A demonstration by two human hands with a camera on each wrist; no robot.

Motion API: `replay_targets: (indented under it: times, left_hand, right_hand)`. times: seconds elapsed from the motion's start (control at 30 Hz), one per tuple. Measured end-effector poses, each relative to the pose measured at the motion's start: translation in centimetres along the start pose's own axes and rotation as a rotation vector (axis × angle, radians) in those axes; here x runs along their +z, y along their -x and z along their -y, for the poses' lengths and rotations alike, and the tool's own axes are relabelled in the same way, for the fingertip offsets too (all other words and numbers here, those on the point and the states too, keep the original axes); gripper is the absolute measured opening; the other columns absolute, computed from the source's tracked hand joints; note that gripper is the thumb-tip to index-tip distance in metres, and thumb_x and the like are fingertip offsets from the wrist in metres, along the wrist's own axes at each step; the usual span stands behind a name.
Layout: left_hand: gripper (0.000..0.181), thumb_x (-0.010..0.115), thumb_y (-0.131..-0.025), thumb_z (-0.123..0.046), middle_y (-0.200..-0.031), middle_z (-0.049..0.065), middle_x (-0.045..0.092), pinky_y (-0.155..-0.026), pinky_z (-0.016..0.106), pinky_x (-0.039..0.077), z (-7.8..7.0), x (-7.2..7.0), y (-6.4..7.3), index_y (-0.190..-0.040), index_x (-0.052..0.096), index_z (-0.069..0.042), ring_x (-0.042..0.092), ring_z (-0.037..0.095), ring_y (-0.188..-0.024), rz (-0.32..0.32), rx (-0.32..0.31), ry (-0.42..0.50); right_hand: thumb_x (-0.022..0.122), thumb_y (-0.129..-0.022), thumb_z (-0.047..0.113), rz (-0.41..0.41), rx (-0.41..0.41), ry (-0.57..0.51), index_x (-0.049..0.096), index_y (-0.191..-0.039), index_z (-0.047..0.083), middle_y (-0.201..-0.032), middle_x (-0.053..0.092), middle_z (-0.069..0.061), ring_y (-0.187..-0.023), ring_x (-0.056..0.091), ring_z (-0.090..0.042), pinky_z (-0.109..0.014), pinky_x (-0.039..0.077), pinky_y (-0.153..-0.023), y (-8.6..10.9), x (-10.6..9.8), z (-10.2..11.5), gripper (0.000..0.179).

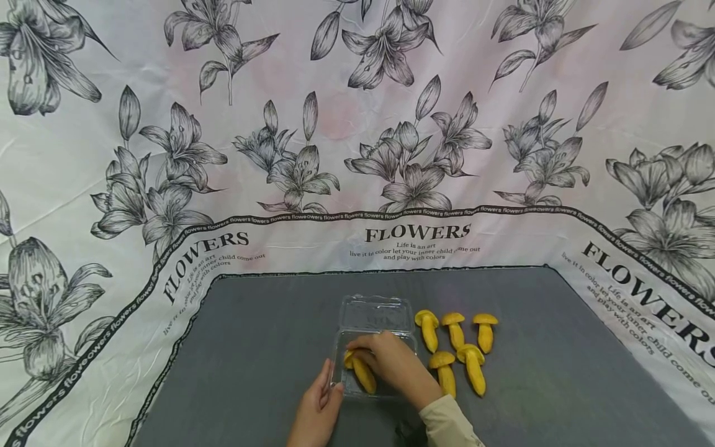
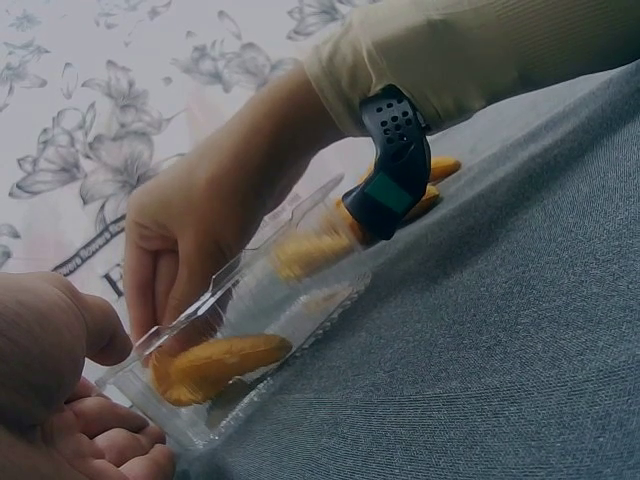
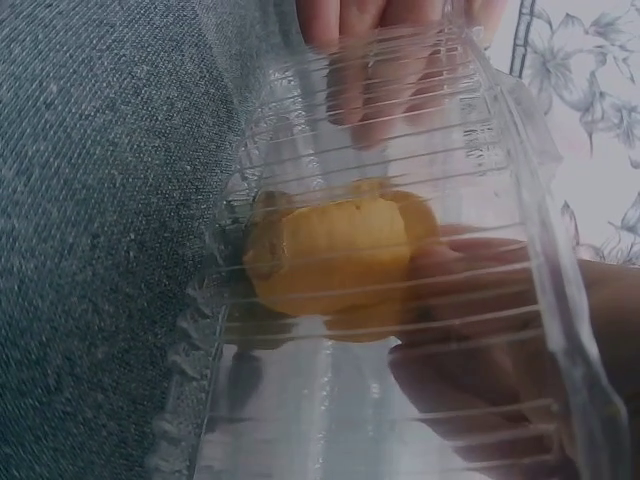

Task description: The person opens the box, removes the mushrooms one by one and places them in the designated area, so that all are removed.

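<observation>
A clear plastic clamshell box (image 1: 338, 338) lies on the grey cloth, its lid (image 1: 375, 315) folded back on the far side. My left hand (image 1: 317, 406) grips the box's left wall, thumb at the rim and fingers outside. Inside the base, my right hand (image 1: 393, 363) pinches a yellow mushroom (image 1: 365, 376) by its cap, the stem pointing toward me. Through the ribbed wall in the right wrist view, the mushroom (image 3: 340, 250) shows low in the box with the right fingertips (image 3: 435, 265) at its cap.
Several more yellow mushrooms lie right of the box, among them a near one (image 1: 475, 369) and a far one (image 1: 485, 332). The grey tabletop (image 1: 246, 360) has a white cloth printed with flowers (image 1: 301, 242) rising behind it. A dark wristband (image 2: 393, 160) sits on the right wrist.
</observation>
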State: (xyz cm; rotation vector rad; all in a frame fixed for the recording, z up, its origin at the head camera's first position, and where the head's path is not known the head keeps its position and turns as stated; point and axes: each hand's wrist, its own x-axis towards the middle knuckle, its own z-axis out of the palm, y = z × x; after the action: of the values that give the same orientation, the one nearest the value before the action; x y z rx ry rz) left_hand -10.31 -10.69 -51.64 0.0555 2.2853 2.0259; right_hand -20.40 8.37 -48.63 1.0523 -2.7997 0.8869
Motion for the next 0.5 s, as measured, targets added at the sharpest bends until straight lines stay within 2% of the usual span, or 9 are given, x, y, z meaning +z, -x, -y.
replay_targets:
  times: [0.5]
  left_hand:
    - [0.071,0.058,-0.111,-0.017,-0.164,0.038,0.023,-0.117,0.050,0.042,-0.38,-0.03,0.11,-0.160,0.019,0.019,0.026,0.051,-0.153,0.005,0.021,0.017]
  right_hand:
    - [0.068,-0.105,0.014,-0.014,-0.024,-0.046,0.080,-0.123,0.016,-0.113,0.080,0.004,-0.090,0.073,-0.001,-0.021,0.062,-0.079,0.08,-0.23,-0.30,0.023]
